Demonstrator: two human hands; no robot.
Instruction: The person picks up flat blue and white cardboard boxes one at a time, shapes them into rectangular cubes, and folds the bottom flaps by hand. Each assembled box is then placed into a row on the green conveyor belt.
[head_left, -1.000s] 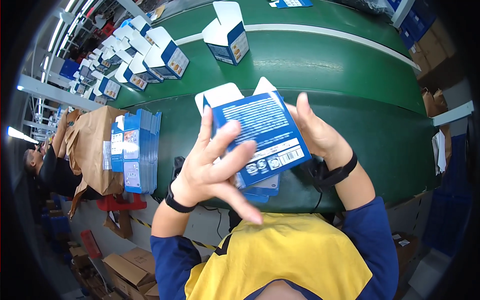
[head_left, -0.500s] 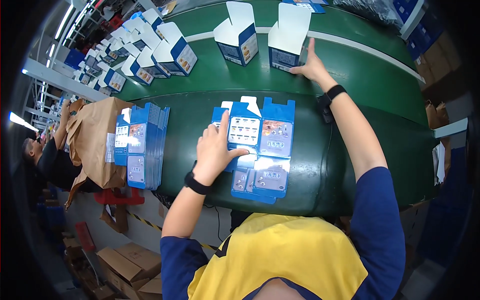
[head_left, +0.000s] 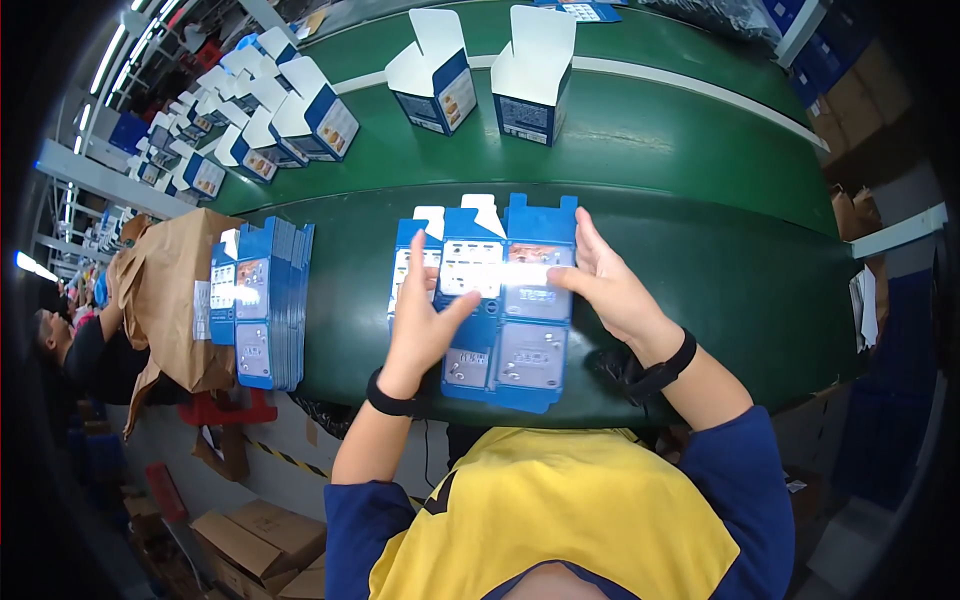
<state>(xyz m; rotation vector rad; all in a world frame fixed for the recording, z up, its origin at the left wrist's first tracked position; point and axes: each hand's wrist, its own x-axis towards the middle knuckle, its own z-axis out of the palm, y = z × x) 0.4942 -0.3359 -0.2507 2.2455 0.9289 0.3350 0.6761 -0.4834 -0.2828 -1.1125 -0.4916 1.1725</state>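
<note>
Flat blue printed cartons, unfolded and apparently more than one, lie before me on the dark green work surface. My left hand rests over their left side, index finger stretched out and thumb spread across the printed panel. At the right edge my right hand pinches the carton, thumb on the top face and fingers along the border. Beyond my hands stand two erected blue boxes with white insides and raised lids, a left one and a right one. Both are apart from my hands.
A stack of flat cartons stands on the left beside a brown paper bag. Several open boxes crowd the green conveyor at the far left. Another person is at the left. Cardboard boxes lie below.
My right hand has let go of the right erected box and come back to the flat carton's right edge. The left hand stays on the carton. The whole view has shifted slightly.
</note>
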